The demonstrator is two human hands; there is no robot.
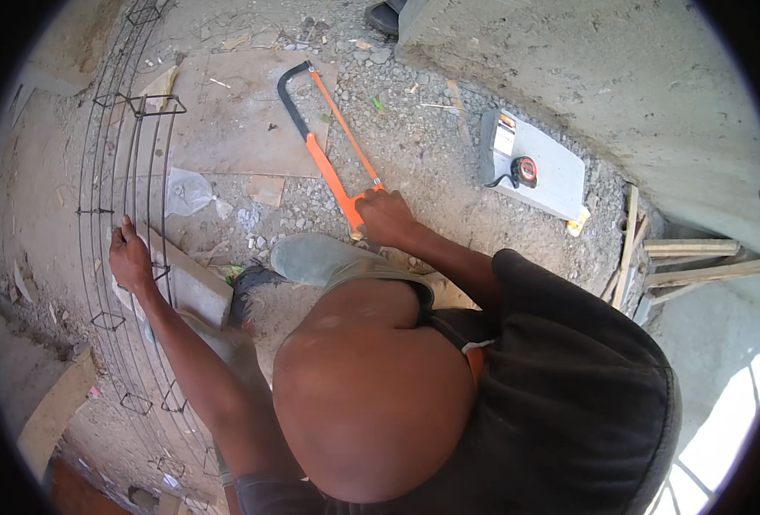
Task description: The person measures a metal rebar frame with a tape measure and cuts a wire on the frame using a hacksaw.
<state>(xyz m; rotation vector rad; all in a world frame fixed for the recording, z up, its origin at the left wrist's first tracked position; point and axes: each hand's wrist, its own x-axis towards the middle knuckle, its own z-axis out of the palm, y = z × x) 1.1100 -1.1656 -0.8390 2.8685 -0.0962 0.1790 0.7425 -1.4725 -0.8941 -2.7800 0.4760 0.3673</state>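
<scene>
My right hand (386,216) is closed around the handle of a hacksaw (329,174) with an orange and black frame. The saw points forward and left over the gravel, its blade along the right side of the frame. At the left, the fingers of my left hand (131,257) are closed on a bar of a long rebar cage (94,211). Thin bars tied with square stirrups make up this cage, which runs from far to near. A pale concrete block (198,290) lies beside my left forearm, next to the cage. The hacksaw blade is apart from the bars.
To the right, a tape measure (525,172) and a small box (504,135) lie on a grey slab (551,176). Wooden strips (693,249) lean by the concrete wall (603,77). A clear plastic bag (188,191) and a flat board (234,107) lie on the gravel ground.
</scene>
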